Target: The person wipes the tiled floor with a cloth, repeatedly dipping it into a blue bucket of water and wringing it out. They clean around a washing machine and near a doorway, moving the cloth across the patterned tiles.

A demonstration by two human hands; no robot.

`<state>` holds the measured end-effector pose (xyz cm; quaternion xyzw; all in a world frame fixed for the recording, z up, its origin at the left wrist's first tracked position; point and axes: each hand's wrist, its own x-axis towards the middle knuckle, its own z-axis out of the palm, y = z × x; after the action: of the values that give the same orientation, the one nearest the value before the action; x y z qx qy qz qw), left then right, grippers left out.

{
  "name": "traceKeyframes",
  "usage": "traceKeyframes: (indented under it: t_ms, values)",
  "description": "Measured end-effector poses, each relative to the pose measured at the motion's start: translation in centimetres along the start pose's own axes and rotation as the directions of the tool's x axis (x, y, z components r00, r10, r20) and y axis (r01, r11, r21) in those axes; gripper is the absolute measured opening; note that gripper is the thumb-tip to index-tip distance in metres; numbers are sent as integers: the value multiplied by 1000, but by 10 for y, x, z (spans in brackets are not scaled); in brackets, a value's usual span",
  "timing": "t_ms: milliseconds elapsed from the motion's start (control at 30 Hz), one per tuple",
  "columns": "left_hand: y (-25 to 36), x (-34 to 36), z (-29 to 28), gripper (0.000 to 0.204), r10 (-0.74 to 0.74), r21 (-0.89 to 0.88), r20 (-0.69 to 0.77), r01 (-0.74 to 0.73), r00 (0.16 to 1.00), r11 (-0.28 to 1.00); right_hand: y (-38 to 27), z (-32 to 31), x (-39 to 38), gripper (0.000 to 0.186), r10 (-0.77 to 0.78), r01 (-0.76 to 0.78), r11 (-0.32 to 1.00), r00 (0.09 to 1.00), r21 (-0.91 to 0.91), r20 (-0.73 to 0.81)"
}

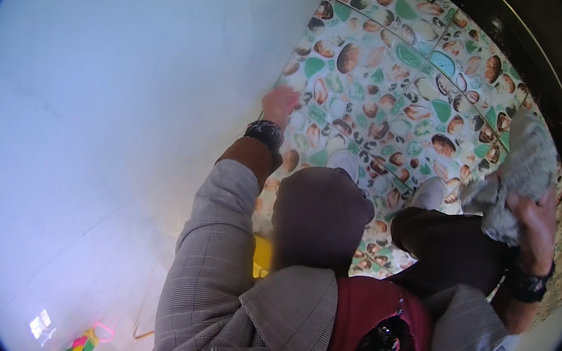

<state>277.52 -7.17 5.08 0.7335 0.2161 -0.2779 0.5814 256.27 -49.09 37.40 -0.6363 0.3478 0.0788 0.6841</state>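
Note:
My right hand [535, 227] is closed around a crumpled grey cloth [527, 165], which is bunched up and hangs beside my right knee. Out in front of my left knee is my left hand [280, 104], over the line where the pebble-print tiles [387, 69] meet a smooth pale surface [113, 104]. Its fingers are blurred, and whether they touch the surface cannot be made out. Both forearms wear dark patterned cuffs.
My pale shoes [428, 193] stand on the tiles below my bent knees. A dark curved edge [544, 61] borders the tiles at the far right. Something yellow [261, 254] shows beside my left thigh. A colourful braided item [82, 345] lies at the lower left.

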Motion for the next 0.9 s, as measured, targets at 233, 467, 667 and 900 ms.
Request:
traceKeyframes:
  t_ms: [233, 467, 667, 900]
  values:
    - [-59, 73, -8, 35, 340, 10, -119, -341, 933, 940, 14, 18, 34, 60, -41, 42, 997, 999, -64, 26]
    - [-25, 45, 20, 17, 173, -113, -426, -241, 888, 964, 13, 15, 43, 60, -20, 27, 995, 997, -99, 77]
    - [-2, 42, 40, 28, 75, -252, -524, -239, 848, 938, 21, 8, 34, 61, -126, 126, 984, 992, -125, 5]
    - [-15, 59, 41, 29, -37, -254, -524, -114, 851, 960, 24, -4, 31, 66, -60, 66, 990, 997, -124, 48]
